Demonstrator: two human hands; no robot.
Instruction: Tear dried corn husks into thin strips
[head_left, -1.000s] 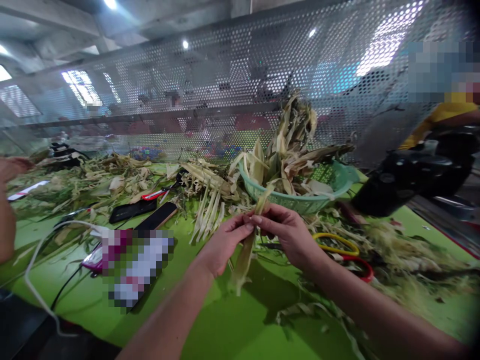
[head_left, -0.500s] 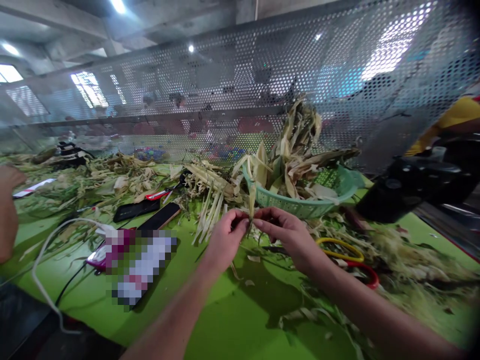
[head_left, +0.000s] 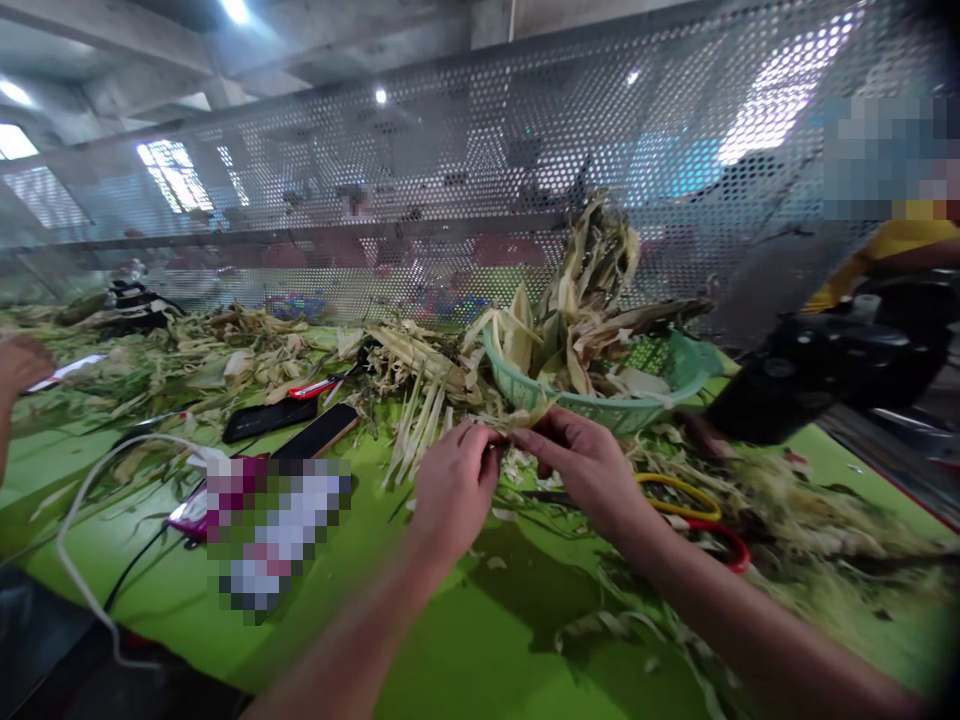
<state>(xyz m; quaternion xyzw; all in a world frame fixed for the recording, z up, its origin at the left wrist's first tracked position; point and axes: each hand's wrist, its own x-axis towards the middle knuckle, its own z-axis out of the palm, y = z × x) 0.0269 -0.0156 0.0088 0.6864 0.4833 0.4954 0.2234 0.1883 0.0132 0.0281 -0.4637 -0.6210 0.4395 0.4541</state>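
My left hand and my right hand meet above the green table, fingers pinched together. Between them is a pale corn husk strip, mostly hidden by the fingers; its visible end lies along my right fingertips. Several narrow husk strips are laid out just beyond my left hand. Behind my hands stands a light green plastic basket holding dried corn husks. Scissors with a yellow and a red handle lie beside my right forearm, their blade partly under my right hand.
Phones and a white cable lie on the left, with a red-handled cutter behind. Husk scraps and corn silk spread over the table. A perforated metal screen borders the back. Another person's hand shows at left.
The husk strip stood upright between my fingers; now it is bent down toward the right. My left hand has turned over more, knuckles up. The other person's hand at left has shifted.
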